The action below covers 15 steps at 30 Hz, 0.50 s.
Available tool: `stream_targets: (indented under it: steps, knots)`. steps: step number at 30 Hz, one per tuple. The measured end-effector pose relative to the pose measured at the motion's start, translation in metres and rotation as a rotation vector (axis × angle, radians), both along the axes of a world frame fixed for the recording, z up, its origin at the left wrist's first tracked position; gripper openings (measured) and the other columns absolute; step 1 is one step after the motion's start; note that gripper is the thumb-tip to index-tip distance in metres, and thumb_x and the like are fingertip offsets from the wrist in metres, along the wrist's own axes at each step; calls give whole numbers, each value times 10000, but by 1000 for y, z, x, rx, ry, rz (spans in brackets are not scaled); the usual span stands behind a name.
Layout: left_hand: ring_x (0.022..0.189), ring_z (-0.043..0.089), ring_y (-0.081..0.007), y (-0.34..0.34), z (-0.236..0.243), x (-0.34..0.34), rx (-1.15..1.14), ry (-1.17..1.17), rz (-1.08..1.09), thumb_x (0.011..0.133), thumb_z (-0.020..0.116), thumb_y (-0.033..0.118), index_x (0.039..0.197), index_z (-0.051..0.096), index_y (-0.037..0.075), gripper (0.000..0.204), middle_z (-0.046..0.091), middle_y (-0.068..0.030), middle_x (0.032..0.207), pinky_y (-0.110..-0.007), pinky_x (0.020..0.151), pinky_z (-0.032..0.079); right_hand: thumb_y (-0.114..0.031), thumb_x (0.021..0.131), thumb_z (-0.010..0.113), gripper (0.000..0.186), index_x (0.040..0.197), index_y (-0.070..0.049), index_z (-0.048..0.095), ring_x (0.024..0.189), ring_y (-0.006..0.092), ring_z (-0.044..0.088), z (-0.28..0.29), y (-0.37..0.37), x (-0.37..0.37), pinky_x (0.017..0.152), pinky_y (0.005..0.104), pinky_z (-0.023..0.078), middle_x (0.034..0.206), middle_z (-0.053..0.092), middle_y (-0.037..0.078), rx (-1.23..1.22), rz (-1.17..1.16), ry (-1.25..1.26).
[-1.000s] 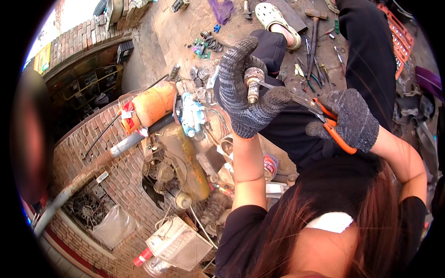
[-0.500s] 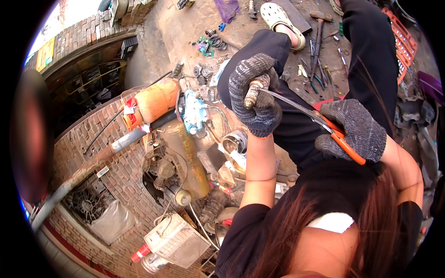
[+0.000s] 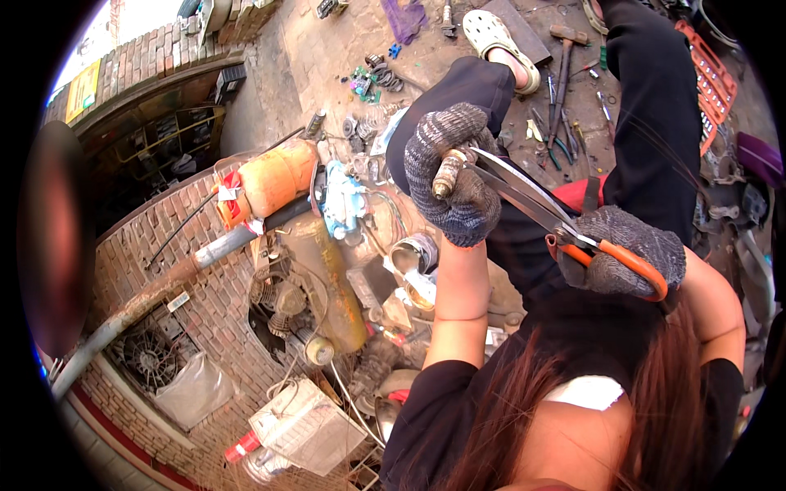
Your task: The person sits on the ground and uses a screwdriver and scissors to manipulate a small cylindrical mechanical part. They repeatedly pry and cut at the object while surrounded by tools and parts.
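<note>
Gloved in grey knit, my left hand (image 3: 455,172) is wrapped round a small, worn cylindrical metal part (image 3: 448,174), whose narrow end points down toward my wrist. My right hand (image 3: 626,250), in a matching glove, grips orange-handled scissors (image 3: 528,199). The scissor blades are spread and reach left to the metal part, their tips beside it at my left fingers. Whether the blades touch the part, I cannot tell. Both hands are above my lap, over black trousers (image 3: 524,245).
A hammer (image 3: 563,78), pliers (image 3: 560,150) and other hand tools lie on the ground between my feet. An orange tool tray (image 3: 714,90) is at the right. Leftward are an orange cylinder (image 3: 277,182), a yellowish tank (image 3: 334,286), an open can (image 3: 416,252) and scattered machine parts.
The scissors have gone from closed to spread blades, and their handles have parted. My right hand has dropped slightly toward me. My left hand still holds the metal part in nearly the same place.
</note>
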<state>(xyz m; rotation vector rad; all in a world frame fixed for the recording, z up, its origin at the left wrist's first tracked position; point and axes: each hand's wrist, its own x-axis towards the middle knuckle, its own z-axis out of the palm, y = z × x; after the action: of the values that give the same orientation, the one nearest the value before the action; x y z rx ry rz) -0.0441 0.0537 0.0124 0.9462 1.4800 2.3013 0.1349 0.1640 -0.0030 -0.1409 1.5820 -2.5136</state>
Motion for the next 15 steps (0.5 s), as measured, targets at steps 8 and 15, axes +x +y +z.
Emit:
stream_targets:
  steps: [8,15]
  knots:
    - [599,507,-165,-7,1,-12,-181,301,66,760,688,358,1087,517,-100,587,562,-114,767,-254,478,411,-102,844,593,345,1176,-30,532,727,50,534,17,8,1,614,191,454,874,607,31,-312,159,-339]
    - [583,482,-148,-2,7,-7,-113,18,-21,757,695,331,1090,517,-96,570,543,-73,737,-246,476,387,-342,735,659,460,1055,-20,586,715,231,603,-3,-1,-2,646,320,479,795,614,106,120,-108,-26]
